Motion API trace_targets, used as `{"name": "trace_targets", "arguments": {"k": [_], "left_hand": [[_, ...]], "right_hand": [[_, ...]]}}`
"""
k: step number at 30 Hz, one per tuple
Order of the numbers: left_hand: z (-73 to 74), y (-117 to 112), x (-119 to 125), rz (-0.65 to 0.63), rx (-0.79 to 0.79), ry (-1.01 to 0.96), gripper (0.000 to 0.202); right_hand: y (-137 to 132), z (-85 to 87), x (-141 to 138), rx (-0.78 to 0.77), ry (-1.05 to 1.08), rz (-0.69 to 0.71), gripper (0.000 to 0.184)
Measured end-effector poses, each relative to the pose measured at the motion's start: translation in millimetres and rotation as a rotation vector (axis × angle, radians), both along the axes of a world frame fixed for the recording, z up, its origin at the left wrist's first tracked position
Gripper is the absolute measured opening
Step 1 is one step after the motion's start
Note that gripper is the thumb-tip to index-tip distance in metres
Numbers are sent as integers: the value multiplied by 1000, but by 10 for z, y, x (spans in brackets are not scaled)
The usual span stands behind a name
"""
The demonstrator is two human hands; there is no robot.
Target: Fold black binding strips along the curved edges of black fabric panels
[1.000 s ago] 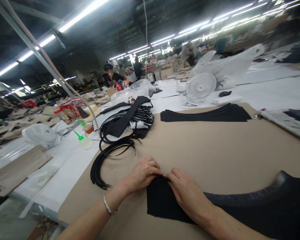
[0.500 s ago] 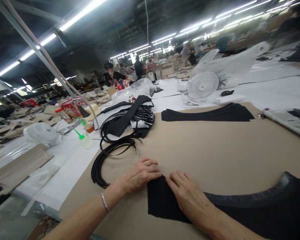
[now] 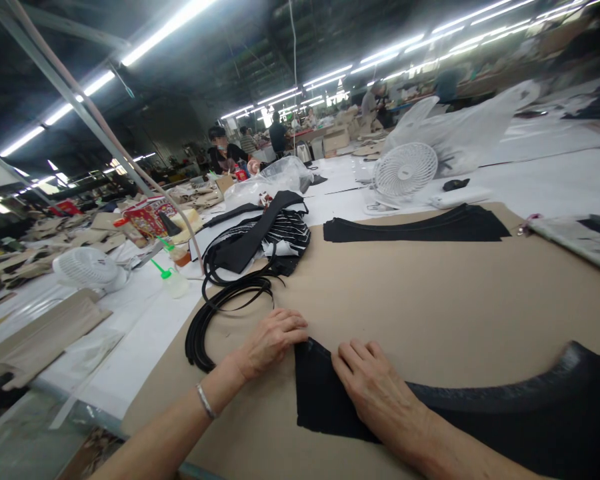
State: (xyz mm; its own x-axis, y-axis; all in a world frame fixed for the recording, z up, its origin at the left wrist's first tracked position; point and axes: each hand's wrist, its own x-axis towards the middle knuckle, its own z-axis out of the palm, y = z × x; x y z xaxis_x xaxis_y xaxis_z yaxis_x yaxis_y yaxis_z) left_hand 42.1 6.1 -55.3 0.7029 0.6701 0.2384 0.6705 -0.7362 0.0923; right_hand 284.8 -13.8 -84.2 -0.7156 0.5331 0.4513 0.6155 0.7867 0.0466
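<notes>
A large black fabric piece [image 3: 520, 420] with a curved, shinier strip along its upper edge lies across the beige sheet [image 3: 430, 300]. My left hand [image 3: 270, 343], a silver bracelet at its wrist, has its fingers closed on the piece's upper left corner. To the right, my right hand [image 3: 375, 380] rests on the same piece, fingers curled over its top edge; their undersides are hidden. Between the two hands a short stretch of edge shows. Beyond my left hand lies a coil of black strips [image 3: 200, 333].
Black cut pieces [image 3: 415, 225] lie at the sheet's far side. A striped black bundle [image 3: 285, 233], green-tipped bottles [image 3: 173, 280], a white fan [image 3: 405, 170] and a second fan [image 3: 87, 269] stand around. A co-worker [image 3: 223, 150] is farther back.
My left hand has slid left along the edge to the corner, exposing more of the edge between my hands. My right hand has hardly moved.
</notes>
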Motion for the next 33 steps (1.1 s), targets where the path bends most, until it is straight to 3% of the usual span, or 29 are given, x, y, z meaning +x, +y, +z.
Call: {"name": "trace_targets", "arguments": {"k": [8,13,16,23,28,33], "left_hand": [[-12,-101,62,42,-23,55,47],[11,-76,-78,65,150,70,36],[56,-137,10,159,223,11,33],[-31,-273,552,201,-156,-244,32],[-83,-233,542,178,-195,-186,36],[-73,-302,490,152,-202,-130,36]], "right_hand": [[-16,1,6,0,-20,-10,27],[-7,3,-2,-28,-31,-8,25],[-6,15,-8,-43,-41,-8,23],[9,69,14,-186,-60,-64,35],[55,105,54,-306,-33,-64,18],[86,106,109,-307,-11,-7,20]]}}
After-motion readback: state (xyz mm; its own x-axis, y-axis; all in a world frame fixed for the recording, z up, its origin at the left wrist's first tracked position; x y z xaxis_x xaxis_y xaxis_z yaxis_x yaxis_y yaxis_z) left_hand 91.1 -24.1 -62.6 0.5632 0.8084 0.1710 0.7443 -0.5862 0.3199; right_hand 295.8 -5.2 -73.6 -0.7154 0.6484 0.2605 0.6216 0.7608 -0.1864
